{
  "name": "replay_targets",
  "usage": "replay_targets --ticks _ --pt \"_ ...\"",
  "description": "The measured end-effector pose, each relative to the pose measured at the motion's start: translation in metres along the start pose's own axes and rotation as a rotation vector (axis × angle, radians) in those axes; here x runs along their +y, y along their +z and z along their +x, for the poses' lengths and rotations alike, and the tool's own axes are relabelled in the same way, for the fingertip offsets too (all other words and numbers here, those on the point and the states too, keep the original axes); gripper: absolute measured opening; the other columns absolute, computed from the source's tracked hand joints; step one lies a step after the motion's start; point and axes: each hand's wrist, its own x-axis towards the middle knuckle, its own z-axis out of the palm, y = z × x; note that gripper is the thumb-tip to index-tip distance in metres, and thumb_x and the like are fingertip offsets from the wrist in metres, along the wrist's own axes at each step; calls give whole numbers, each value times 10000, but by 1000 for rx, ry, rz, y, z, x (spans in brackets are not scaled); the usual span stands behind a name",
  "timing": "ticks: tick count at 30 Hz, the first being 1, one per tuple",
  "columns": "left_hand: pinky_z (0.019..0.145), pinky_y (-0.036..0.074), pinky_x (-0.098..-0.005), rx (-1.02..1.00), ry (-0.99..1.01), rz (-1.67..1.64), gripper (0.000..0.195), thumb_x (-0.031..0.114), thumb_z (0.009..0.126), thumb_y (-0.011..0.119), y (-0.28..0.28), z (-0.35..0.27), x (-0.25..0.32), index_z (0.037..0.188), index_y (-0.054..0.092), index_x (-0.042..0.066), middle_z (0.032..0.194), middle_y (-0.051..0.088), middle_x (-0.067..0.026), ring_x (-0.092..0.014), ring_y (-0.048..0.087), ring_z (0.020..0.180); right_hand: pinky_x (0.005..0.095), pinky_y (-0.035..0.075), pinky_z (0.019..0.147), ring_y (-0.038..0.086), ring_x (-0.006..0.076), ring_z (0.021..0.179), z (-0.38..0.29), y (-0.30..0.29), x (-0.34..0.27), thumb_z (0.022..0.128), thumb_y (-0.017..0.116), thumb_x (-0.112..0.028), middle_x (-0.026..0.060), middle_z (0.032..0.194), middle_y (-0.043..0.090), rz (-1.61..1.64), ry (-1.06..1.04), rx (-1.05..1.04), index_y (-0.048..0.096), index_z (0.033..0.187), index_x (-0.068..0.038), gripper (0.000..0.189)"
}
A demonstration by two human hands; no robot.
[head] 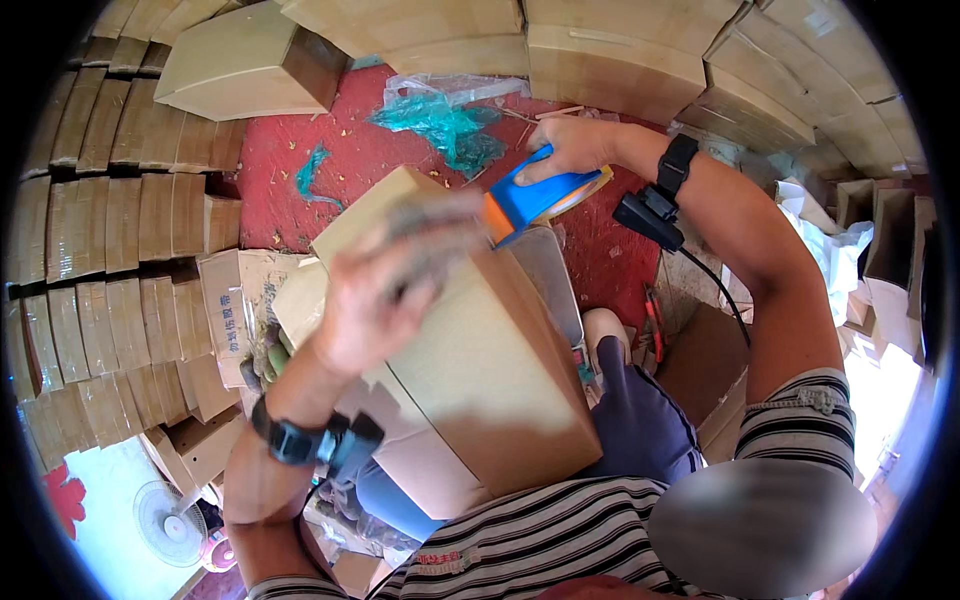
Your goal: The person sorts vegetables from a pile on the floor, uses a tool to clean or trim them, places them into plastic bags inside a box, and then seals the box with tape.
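Note:
A cardboard box (465,360) rests tilted across my lap, its seam running along the upper side. My right hand (576,144) grips a blue tape dispenser (536,195) with an orange front part and a roll of tape (581,196) in it. The dispenser's front end is at the box's far right edge; whether they touch is unclear. Blurred by motion, my left hand (397,277) is over the box with its fingers stretched towards the dispenser. Nothing shows in it, and it hides part of the box top.
Stacked flat cartons (112,217) line the left side. Large boxes (615,67) stand at the back, and a closed box (232,64) sits on the red floor (292,142). Green plastic film (450,127) lies beyond my box. Red-handled pliers (655,322) lie right; a fan (171,525) stands left.

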Motion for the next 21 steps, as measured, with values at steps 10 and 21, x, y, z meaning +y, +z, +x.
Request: replay_targets --ticks 10,21 --pt "779 519 -331 195 11 178 283 -84 754 605 22 13 -21 1003 638 48 1069 612 -98 -274 617 933 382 501 629 623 241 695 39 -22 -59 764 637 -441 155 794 662 -287 224 -143 677 866 18 472" --pt "778 508 -334 239 -61 139 331 -101 738 604 27 1 -19 1039 569 29 1055 567 -135 -290 592 940 405 524 666 663 319 717 -16 6 -39 735 643 -503 236 792 647 -47 420 464 638 897 68 593"
